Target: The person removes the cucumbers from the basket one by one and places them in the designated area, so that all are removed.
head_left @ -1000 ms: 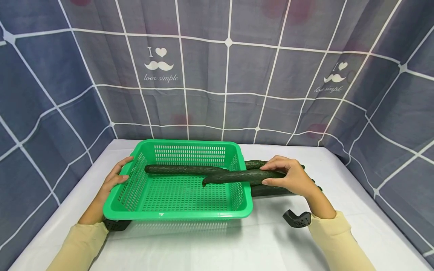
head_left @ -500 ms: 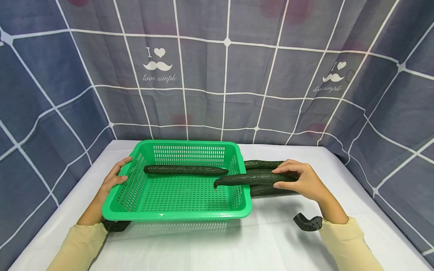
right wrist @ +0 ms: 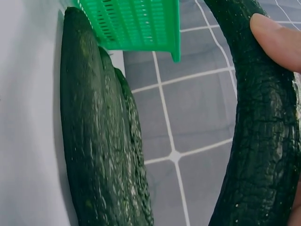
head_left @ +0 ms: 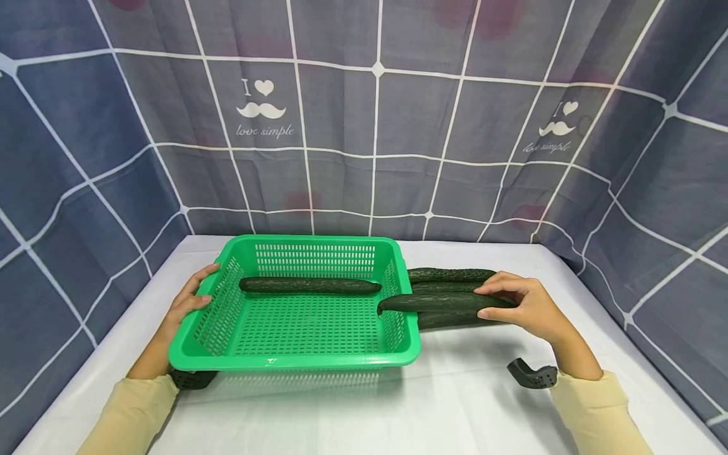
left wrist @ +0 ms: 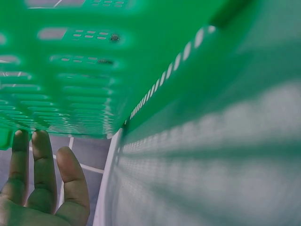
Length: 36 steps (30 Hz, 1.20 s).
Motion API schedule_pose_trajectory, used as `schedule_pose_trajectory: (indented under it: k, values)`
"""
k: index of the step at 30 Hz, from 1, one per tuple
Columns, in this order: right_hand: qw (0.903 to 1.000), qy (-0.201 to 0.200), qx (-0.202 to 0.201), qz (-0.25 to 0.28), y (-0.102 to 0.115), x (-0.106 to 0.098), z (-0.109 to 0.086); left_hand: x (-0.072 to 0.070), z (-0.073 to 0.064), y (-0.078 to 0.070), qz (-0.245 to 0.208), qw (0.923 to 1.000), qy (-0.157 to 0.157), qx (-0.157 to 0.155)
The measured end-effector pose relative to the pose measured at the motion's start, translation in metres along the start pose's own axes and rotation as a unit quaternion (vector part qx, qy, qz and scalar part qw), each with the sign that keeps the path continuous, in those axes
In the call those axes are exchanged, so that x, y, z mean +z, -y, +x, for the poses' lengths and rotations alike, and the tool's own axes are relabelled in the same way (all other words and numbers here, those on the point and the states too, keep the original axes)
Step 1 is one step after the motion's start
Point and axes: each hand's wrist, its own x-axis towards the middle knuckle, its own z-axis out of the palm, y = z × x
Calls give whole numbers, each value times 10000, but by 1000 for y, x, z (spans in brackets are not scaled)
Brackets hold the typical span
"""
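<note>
A dark green cucumber is pinched near its right end between the thumb and fingers of my right hand. Its curved stem tip reaches over the right rim of a green plastic basket. In the right wrist view, the gripped cucumber is apart from the cucumbers lying on the table. Inside the basket, another cucumber lies lengthwise near the back wall. My left hand rests against the basket's left side; in the left wrist view its straight fingers touch the outer wall.
Right of the basket, several cucumbers lie side by side on the white tabletop, partly hidden by the held one. A grey-blue checked curtain encloses the back and both sides. Black wrist mounts show below the hands.
My right hand has drawn its cucumber rightward, from over the basket's interior to mostly past the right rim, above the other cucumbers. My left hand keeps its place on the basket.
</note>
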Motion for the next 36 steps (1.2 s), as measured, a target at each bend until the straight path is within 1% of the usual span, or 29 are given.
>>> schedule_pose_trajectory:
  k: [5,7,8,9,10,12,14,16,18,21,22,25,26,29,33,36]
  values:
    - [9999,2,-47,141,-6,-7,-6,-2,0,1,147,9998,-56,-120]
    - [9998,17,-57,163,-8,-9,-7,-2,1,1,127,9999,4,-77]
    - [9998,34,-50,170,-9,-11,-8,-3,1,2,33,10000,53,-60]
    - [9999,46,-17,156,-10,-12,-8,-3,2,2,-157,9998,101,-54]
    - [9999,46,29,123,-11,-13,-9,-4,2,2,-218,9997,132,-10]
    - [9999,45,125,-19,-12,-15,-9,-4,2,3,-245,9995,200,68]
    - [9996,38,224,-166,-13,-17,-10,-5,2,3,-173,9996,194,118]
    - [9991,27,298,-289,-14,-20,-11,-5,2,4,45,9997,164,187]
    - [9988,26,333,-357,-15,-22,-13,-5,3,4,-37,9998,158,135]
    - [9986,-8,395,-354,-18,-26,-17,-5,3,4,-62,9997,176,158]
    - [9986,-8,411,-340,-19,-27,-18,-5,3,4,-157,9996,189,144]
    - [9987,-1,441,-246,-21,-31,-21,-4,3,3,-242,9992,245,182]
    - [9988,6,441,-195,-21,-32,-21,-4,3,3,-178,9992,257,230]
    - [9991,2,434,26,-23,-36,-23,-3,3,3,-461,9981,359,174]
    - [9985,-14,479,247,-25,-40,-26,-3,3,2,-896,9946,514,79]
    - [9978,5,598,298,-28,-42,-29,-4,3,2,-962,9937,560,92]
